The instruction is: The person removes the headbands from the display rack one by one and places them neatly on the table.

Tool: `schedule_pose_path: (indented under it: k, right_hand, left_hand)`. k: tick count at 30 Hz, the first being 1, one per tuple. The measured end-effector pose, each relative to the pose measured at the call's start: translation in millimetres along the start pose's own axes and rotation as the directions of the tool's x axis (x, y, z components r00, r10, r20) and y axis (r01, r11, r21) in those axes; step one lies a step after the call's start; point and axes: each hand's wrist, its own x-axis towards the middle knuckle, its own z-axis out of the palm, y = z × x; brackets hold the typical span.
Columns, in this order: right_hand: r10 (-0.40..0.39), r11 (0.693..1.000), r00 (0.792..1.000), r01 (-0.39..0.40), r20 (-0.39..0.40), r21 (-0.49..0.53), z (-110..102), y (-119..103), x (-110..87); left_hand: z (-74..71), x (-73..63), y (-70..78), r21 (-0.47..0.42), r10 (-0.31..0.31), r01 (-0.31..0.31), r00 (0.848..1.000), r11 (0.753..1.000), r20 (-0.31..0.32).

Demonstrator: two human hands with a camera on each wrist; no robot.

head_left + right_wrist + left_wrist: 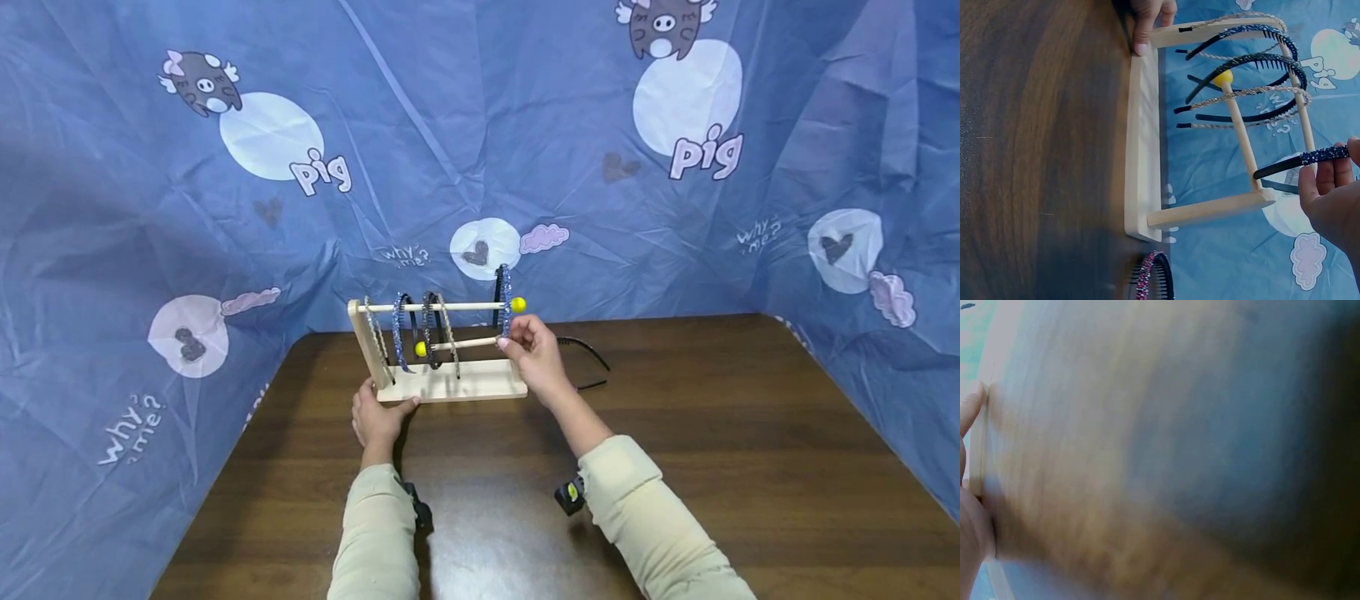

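A wooden headband stand has an upper and a lower rod, each with a yellow ball on one end. My left hand grips the left corner of its base, thumb along the front edge; the left wrist view shows only part of that hand. Near the upper rod's ball end, my right hand pinches a blue glittery headband, which loops over the rod. In the right wrist view its black tip reaches close to the lower rod. Several other headbands, among them a blue one, hang further left.
A pink glittery headband with black teeth lies on the brown table, beyond the stand's right end. A blue printed cloth hangs behind and at both sides.
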Motion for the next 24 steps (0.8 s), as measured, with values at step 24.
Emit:
schedule_pose_path:
  k: [24]
  right_hand:
    - [-0.09,0.987,0.992,0.1,-0.087,0.127,-28,4,-4.5]
  left_hand:
    - [2.7,2.0,-2.8,-0.002,0.001,-0.001,1.0,1.0,-0.015]
